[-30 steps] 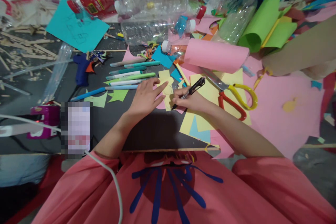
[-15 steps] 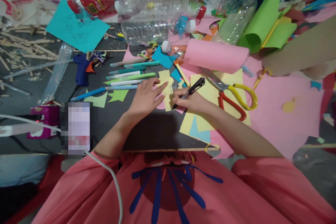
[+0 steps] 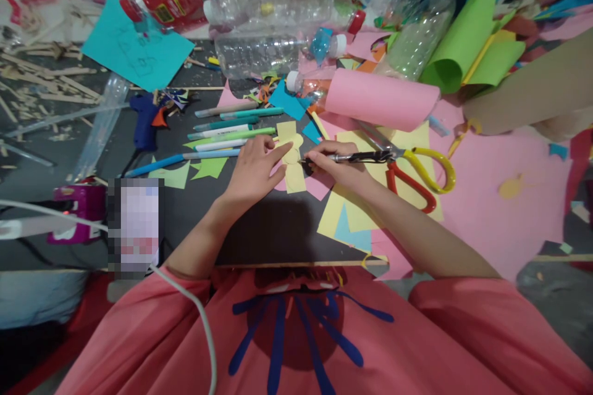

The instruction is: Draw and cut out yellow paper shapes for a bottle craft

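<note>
A small yellow paper cutout (image 3: 295,180) with rounded lobes and drawn curves lies before me, over bits of pink paper. My left hand (image 3: 254,171) rests flat at its left side, fingers spread, with the thumb and index fingertips on the paper. In my right hand (image 3: 343,168) a black pen (image 3: 364,157) is gripped, its tip at the cutout's right edge and its barrel lying almost level. Scissors (image 3: 428,168) with yellow and red handles lie on yellow sheets to the right of that hand.
Several markers (image 3: 231,133) and a blue glue gun (image 3: 144,120) lie at the left, near a pixelated phone (image 3: 139,222) with a white cable. Plastic bottles (image 3: 259,52) crowd the back, beside a pink paper roll (image 3: 382,97). Another person's arm (image 3: 532,89) reaches in from the right.
My right hand has moved slightly up, and the pen has tipped from slanting to nearly level. The cutout has turned a little. My left hand stays nearly in place.
</note>
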